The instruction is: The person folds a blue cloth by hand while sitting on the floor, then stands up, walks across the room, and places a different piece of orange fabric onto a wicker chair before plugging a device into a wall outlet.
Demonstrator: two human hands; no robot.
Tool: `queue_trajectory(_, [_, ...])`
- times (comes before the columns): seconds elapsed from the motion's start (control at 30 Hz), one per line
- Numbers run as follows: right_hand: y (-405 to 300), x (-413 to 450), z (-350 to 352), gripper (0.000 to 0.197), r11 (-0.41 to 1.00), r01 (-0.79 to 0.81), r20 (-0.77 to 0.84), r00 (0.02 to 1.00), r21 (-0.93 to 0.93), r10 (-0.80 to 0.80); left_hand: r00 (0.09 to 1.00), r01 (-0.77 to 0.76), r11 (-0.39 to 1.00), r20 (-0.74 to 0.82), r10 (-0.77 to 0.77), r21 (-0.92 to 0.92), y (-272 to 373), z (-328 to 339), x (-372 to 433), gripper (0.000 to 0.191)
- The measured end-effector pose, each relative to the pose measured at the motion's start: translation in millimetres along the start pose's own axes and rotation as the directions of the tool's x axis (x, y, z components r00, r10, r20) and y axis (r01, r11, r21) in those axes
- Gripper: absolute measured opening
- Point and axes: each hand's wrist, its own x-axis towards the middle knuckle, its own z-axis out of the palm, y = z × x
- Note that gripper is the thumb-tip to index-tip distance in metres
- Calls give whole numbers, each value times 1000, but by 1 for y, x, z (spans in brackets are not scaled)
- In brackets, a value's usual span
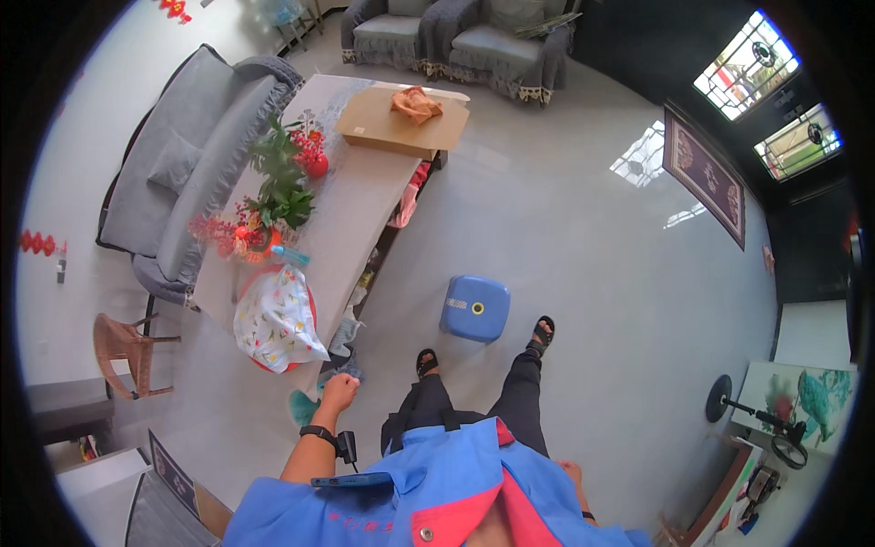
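My left hand point(340, 392) hangs in front of me with its fingers curled in, and I see nothing in it. A blue cloth point(353, 369) on the shelf of the long table point(352, 205) shows just past that hand. My right hand point(571, 470) is low at my side, partly covered by my blue shirt, so its fingers are hard to make out. Ahead of my feet stands a blue plastic stool point(476, 308). On the table's near end, a white floral cloth point(277, 314) covers something round and red-rimmed.
Flower arrangements point(280, 184) and an open cardboard box point(396, 126) with an orange cloth point(415, 104) are on the table. A grey sofa point(198, 171) lines its left side; armchairs point(492, 48) stand beyond. At left is a wicker chair point(126, 352), at right a round-based stand point(719, 398).
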Motion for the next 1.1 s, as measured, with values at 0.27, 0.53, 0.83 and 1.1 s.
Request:
queue_trajectory(0.27, [-29,150,-116,11,978,125,-53,989,-165,-136,979,128,989,149,-139,79,123,106,10,35])
queue_trajectory(0.53, [-188,233,-284,4,876,-216,14,972,432,233,986,13,998,165,-24,67,295,125,16,35])
queue_trajectory(0.83, [-214,280,-318,7,915,-221,126,974,338,188,998,10,1000,60,-12,18,384,137,58,34])
queue_trajectory(1.1, [-253,286,-328,14,951,-182,66,983,250,171,956,69,978,266,-120,196,366,154,81,31])
